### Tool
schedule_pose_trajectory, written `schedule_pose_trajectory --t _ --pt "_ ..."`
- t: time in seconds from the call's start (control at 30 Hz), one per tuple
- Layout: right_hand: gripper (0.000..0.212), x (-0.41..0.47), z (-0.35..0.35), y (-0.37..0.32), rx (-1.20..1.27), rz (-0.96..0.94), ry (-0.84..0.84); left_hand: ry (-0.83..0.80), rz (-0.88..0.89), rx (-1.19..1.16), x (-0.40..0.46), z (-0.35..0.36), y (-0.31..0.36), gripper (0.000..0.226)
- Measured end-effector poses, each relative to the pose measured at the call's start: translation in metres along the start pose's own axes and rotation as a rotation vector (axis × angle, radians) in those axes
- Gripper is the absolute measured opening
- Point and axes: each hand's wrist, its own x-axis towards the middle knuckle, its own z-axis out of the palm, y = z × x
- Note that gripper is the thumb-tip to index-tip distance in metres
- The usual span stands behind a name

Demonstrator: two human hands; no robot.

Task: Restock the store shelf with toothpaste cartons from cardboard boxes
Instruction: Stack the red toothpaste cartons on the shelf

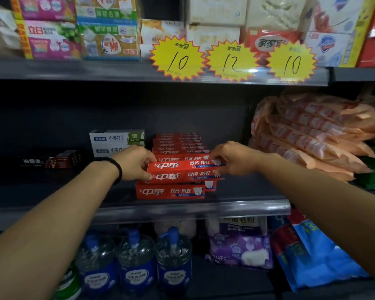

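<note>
Head view shows us both hands at the middle shelf (193,210), a dark metal board with a glossy clear price rail along its front lip. Our left hand (136,163), a black band at its wrist, curls thumb and fingers round the left end of two red toothpaste cartons (182,173), and our right hand (234,158) pinches their right end the same way, so the pair is gripped from both ends. These cartons are long, slim rectangular boxes of smooth printed card, stacked one on the other, their long axis running left to right along the shelf and their printed faces turned toward us. They sit just above a lower red carton (170,191) lying flat near the shelf's front edge; whether they touch it we cannot tell. Behind them a stepped stack of matching red cartons (180,146) runs back into the shelf, all lying the same way. To the left stand white and green cartons (117,141) and dark cartons (50,162). Crinkled orange plastic packs (312,135) are heaped at the right. Spiky yellow price stars (178,58) hang from the upper shelf, and clear bottles with blue labels (136,256) stand below.
</note>
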Motion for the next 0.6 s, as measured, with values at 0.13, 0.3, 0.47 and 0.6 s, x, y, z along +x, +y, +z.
schedule_pose_trajectory --t 0.13,0.3,0.47,0.6 --pt "0.042 0.009 0.005 0.009 0.032 0.032 0.002 0.043 0.004 0.026 0.017 0.002 -0.002 0.04" --pt "0.043 0.029 0.01 0.023 0.094 0.094 0.075 0.074 -0.036 0.043 0.044 0.0 -0.006 0.037" --pt "0.03 0.058 0.02 0.036 0.062 0.114 0.063 0.088 -0.065 0.115 0.065 0.004 -0.017 0.041" --pt "0.028 0.073 0.028 0.041 0.025 0.101 0.055 0.103 -0.081 0.165 0.078 0.011 -0.022 0.042"
